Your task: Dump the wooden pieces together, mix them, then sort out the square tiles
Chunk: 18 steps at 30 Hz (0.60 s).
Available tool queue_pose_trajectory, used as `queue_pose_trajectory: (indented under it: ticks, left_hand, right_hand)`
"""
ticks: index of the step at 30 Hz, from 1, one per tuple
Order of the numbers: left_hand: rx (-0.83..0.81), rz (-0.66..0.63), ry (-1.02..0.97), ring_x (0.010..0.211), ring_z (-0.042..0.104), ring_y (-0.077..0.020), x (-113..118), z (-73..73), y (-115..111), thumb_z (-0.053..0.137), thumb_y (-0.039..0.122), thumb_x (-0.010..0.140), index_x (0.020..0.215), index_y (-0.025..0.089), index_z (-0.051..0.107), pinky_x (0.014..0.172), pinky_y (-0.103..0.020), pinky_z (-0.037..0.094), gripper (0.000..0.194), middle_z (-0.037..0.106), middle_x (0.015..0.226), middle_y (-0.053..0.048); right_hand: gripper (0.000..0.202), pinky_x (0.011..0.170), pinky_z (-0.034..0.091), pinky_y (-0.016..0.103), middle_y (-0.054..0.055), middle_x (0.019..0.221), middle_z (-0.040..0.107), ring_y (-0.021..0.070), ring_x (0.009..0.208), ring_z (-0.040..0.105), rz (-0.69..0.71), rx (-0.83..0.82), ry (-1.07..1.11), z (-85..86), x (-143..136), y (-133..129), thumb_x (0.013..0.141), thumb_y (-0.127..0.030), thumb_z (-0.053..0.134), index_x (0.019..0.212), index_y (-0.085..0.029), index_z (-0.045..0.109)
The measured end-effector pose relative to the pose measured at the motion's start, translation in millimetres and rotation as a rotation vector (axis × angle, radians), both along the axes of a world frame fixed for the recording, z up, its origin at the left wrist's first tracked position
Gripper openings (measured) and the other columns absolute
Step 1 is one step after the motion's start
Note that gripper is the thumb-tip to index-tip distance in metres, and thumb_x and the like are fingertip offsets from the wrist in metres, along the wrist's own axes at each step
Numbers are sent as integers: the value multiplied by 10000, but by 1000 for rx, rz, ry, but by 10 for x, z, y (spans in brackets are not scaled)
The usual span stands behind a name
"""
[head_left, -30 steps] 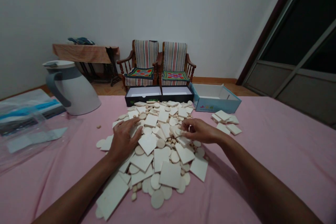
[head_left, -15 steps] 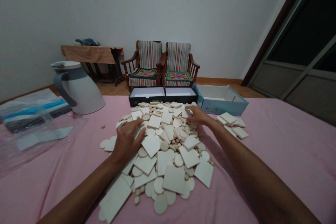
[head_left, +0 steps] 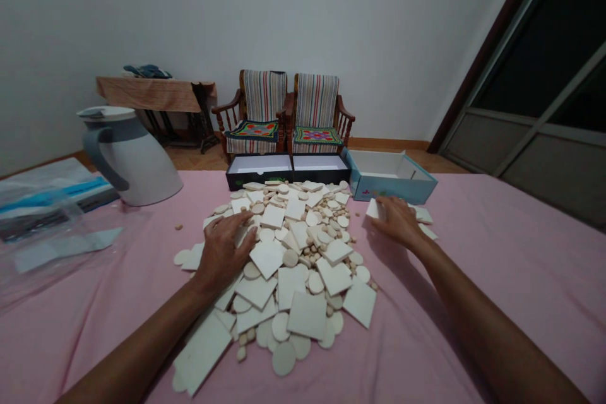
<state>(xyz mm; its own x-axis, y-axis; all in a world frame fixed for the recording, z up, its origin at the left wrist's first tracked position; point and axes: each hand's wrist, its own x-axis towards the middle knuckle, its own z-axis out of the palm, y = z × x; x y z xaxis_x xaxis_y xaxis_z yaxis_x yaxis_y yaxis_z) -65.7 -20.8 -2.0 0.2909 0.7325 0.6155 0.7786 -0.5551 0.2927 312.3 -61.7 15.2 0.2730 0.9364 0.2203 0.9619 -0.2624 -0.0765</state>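
A heap of pale wooden pieces, made up of squares, discs and small pebble-like bits, spreads over the pink cloth. My left hand rests on the heap's left side, fingers apart, with nothing visibly held. To the right of the heap, my right hand grips a square wooden piece between thumb and fingers, slightly tilted. Behind and partly under that hand lies a small group of square pieces, mostly hidden by it. The light blue box stands just beyond.
Two black trays with white insides stand behind the heap. At left are a white and grey jug and clear plastic packaging. The pink cloth covers the surface. Two striped chairs stand farther back.
My right hand has moved right from the heap's far side to the small group of squares, carrying a square piece. My left hand stays on the heap. The view has shifted slightly.
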Motion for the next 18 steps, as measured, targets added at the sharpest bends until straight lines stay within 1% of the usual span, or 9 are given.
queue_pose_trajectory:
  ticks: [2,4,6,7,9,12,14,16,18]
  left_hand:
    - [10,1,7,1084,575,-271,-3,-8,12,436,406,880,1138,170,578,976,-456,342,377,656,1155,-106]
    - [21,-2,13,1079,578,-273,-7,-14,21,437,410,880,1135,162,580,972,-457,346,383,657,1150,-113]
    - [28,-2,16,1077,578,-276,-9,-14,24,441,410,879,1130,157,584,974,-461,344,384,657,1150,-116]
    - [28,-2,16,1078,578,-278,-10,-12,24,443,410,878,1127,156,586,977,-463,343,384,657,1150,-117]
    - [29,-1,14,1077,578,-281,-11,-6,20,439,415,877,1120,156,591,976,-467,344,386,659,1146,-117]
    - [30,-2,15,1069,581,-284,-14,3,20,437,424,874,1109,156,599,970,-464,356,392,664,1131,-119]
    - [31,-2,19,1066,582,-284,-18,3,24,445,423,872,1109,156,602,973,-463,358,389,666,1125,-117]
    - [30,-3,19,1067,582,-282,-23,0,29,454,418,869,1117,160,600,979,-465,357,386,664,1132,-112]
    - [24,-2,14,1066,583,-281,-25,-3,32,456,417,866,1122,165,598,979,-467,361,386,663,1135,-108]
  right_hand:
    - [455,816,373,451,171,1121,571,335,1040,493,-101,-18,-47,26,192,-141,786,-438,559,1153,-167,563]
    - [454,804,375,468,190,1112,573,356,1042,489,-196,6,-70,34,352,-229,791,-475,544,1101,-146,585]
    - [461,812,376,481,207,1158,557,370,1062,480,-258,81,-76,29,440,-270,792,-460,545,1106,-124,582]
    - [448,825,375,484,208,1190,546,368,1077,477,-261,131,-67,25,445,-277,798,-421,543,1127,-118,574]
    - [395,854,385,460,188,1203,555,331,1080,496,-165,213,15,22,360,-284,818,-329,519,1148,-119,571]
    - [309,821,437,351,134,1085,625,228,963,570,170,212,302,44,22,-323,839,-284,494,1086,-134,603]
    - [327,798,451,321,110,1090,629,208,948,575,381,149,438,73,-272,-386,831,-342,529,1090,-156,600]
    - [376,837,437,347,113,1097,620,228,990,556,456,89,445,103,-546,-466,824,-424,548,1088,-161,596]
    - [457,870,413,388,127,1094,608,256,1011,536,454,32,374,122,-755,-539,809,-497,554,1115,-160,580]
